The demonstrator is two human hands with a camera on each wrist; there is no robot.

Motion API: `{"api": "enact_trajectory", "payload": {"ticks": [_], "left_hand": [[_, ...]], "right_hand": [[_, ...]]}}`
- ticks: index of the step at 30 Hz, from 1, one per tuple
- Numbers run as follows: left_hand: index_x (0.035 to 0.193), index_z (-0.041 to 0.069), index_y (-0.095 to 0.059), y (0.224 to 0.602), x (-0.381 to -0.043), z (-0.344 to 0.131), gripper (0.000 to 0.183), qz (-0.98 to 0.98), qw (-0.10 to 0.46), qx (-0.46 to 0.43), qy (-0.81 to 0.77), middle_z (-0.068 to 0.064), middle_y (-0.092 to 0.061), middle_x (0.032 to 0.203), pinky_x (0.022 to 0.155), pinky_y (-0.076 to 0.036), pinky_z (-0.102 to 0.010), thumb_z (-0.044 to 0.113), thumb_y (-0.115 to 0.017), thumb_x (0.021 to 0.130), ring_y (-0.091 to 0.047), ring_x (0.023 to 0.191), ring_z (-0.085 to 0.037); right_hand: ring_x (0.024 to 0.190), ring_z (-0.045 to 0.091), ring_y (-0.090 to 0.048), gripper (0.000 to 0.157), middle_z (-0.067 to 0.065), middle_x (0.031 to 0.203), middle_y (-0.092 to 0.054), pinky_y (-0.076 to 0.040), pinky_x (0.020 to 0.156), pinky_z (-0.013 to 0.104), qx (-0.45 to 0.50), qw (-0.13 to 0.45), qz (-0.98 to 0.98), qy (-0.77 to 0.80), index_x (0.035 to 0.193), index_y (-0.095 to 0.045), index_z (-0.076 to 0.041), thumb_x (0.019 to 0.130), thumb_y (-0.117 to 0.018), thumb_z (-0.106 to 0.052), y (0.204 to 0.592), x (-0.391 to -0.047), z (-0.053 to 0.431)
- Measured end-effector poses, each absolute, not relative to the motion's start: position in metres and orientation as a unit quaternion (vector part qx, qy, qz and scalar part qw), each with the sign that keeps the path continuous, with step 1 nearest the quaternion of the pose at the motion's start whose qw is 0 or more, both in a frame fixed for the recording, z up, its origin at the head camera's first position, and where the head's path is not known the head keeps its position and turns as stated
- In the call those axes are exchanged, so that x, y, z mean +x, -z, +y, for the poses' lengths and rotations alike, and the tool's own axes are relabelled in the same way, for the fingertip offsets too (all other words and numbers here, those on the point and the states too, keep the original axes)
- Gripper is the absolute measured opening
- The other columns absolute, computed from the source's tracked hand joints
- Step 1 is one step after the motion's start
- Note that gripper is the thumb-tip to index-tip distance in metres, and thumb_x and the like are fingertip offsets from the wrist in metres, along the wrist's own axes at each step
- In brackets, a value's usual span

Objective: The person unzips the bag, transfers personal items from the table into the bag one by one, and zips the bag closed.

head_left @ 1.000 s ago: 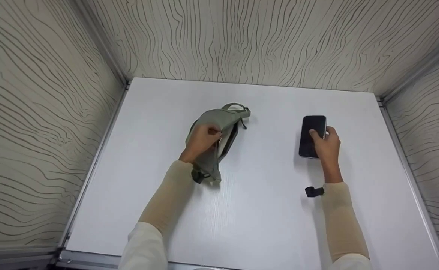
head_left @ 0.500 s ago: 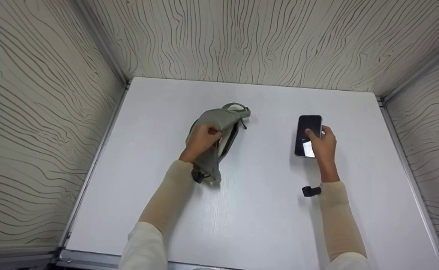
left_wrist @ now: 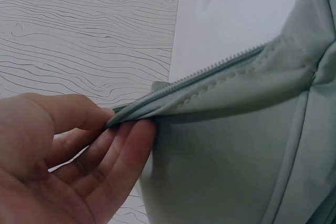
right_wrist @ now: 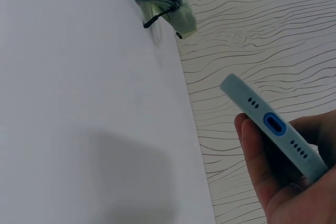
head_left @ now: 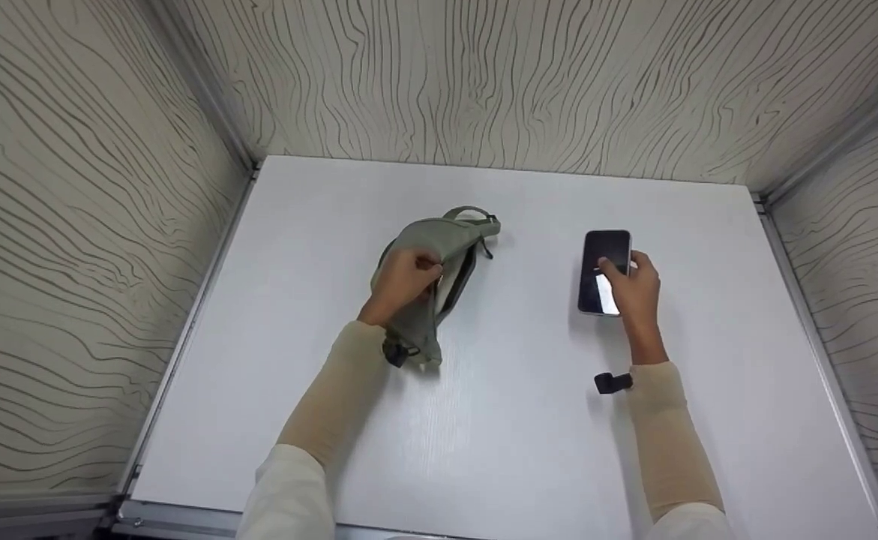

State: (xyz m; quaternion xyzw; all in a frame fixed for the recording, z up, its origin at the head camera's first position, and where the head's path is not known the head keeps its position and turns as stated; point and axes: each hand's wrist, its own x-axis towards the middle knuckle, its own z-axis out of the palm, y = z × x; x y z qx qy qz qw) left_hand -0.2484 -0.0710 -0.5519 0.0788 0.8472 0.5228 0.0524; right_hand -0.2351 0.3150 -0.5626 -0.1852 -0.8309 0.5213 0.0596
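Booth-like workspace, wood-grain-patterned walls [head_left: 439, 82], grey metal corner rails [head_left: 197, 75], white tabletop [head_left: 513, 435]

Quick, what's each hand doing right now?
Left hand: closed, pinching the zippered edge of the green bag.
Right hand: closed, holding the phone, thumb on the screen side.

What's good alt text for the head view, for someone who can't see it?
A left hand pinches the edge of an open green bag on a white table; further right, a right hand holds a phone screen up. Behind stands a patterned wall.
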Motion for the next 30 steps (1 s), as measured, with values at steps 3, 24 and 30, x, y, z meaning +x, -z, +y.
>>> {"api": "enact_trajectory", "payload": {"ticks": [3, 24, 30], "left_hand": [[0.107, -0.002, -0.076, 0.552, -0.249, -0.071, 0.015, 0.848, 0.050, 0.083, -0.520, -0.015, -0.075, 0.097, 0.061, -0.056, -0.025, 0.007, -0.068, 0.099, -0.066, 0.072, -0.014], [0.107, -0.001, -0.075, 0.554, -0.249, -0.071, 0.014, 0.851, 0.046, 0.080, -0.518, -0.014, -0.074, 0.096, 0.062, -0.056, -0.026, 0.008, -0.068, 0.099, -0.065, 0.074, -0.015], [0.108, -0.001, -0.075, 0.553, -0.248, -0.072, 0.015, 0.849, 0.053, 0.077, -0.520, -0.013, -0.074, 0.096, 0.061, -0.056, -0.025, 0.009, -0.068, 0.099, -0.066, 0.073, -0.014]], "right_hand": [[0.087, 0.007, -0.065, 0.063, 0.028, 0.130, -0.068, -0.049, 0.074, 0.016, -0.184, 0.066, -0.828, -0.526, 0.151, -0.050, 0.005, 0.102, -0.068, -0.030, 0.564, -0.235, 0.311], [0.120, 0.031, -0.063, 0.063, 0.026, 0.143, -0.063, -0.048, 0.093, 0.030, -0.194, 0.048, -0.827, -0.525, 0.153, -0.048, 0.004, 0.104, -0.067, -0.031, 0.562, -0.242, 0.293], [0.100, 0.015, -0.067, 0.063, 0.026, 0.137, -0.066, -0.051, 0.082, 0.021, -0.193, 0.038, -0.819, -0.539, 0.153, -0.048, 0.002, 0.104, -0.067, -0.032, 0.561, -0.244, 0.289]]}}
